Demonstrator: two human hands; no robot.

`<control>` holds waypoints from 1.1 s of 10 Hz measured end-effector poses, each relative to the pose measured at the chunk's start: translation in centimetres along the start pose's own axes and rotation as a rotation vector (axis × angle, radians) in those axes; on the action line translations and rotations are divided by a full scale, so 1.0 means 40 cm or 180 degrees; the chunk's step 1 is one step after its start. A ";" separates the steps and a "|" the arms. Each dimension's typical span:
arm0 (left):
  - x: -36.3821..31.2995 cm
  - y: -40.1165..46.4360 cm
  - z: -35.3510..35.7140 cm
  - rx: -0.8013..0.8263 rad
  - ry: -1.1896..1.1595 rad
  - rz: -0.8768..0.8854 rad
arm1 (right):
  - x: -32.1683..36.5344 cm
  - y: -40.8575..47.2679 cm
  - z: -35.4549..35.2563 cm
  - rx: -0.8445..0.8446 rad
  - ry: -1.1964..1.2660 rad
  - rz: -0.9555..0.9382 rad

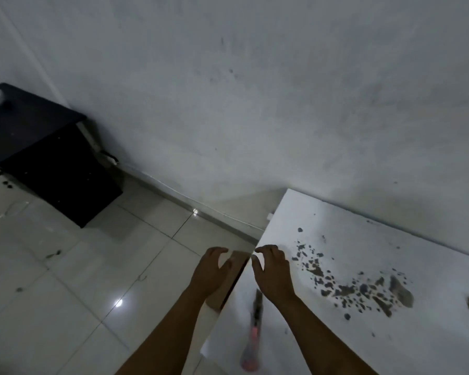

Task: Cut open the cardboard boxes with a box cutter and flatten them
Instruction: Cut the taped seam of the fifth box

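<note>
Above the table edge, left hand and right hand hover loosely curled, empty

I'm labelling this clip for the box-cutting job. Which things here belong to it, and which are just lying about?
Job:
box cutter, blurred, lying on the white table
left hand and right hand, both holding nothing
No cardboard box plainly shows.

Lying about:
dark stains on the table
black furniture by the wall

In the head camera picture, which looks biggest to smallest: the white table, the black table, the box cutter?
1. white table, though it is also nearest the camera
2. black table, farther off and cut off by the frame edge, so its rank is unsure
3. box cutter, plainly smallest, lying blurred on the white table
</note>
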State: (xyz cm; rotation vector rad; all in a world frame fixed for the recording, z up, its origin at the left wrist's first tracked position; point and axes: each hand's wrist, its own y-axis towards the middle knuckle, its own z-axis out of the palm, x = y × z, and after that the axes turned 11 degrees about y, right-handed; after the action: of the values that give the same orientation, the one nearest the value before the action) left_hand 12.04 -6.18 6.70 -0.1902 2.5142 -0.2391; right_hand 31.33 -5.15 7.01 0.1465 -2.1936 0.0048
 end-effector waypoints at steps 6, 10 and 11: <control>0.479 0.396 0.034 0.1216 0.0026 -0.0144 | 0.017 0.176 0.544 -0.0010 0.1047 0.2810; 0.845 0.690 0.488 0.2171 0.0441 -0.0261 | -0.463 0.235 0.891 -0.0528 0.0786 0.4011; 0.920 0.745 0.657 0.2236 0.0538 -0.0302 | -0.664 0.228 1.029 -0.0722 0.0759 0.4175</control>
State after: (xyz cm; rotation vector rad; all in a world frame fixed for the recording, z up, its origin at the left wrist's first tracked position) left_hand -4.94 12.48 -41.22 -0.0011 2.4181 -1.1860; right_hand 12.54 4.32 -38.13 -1.3333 -1.6744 0.4695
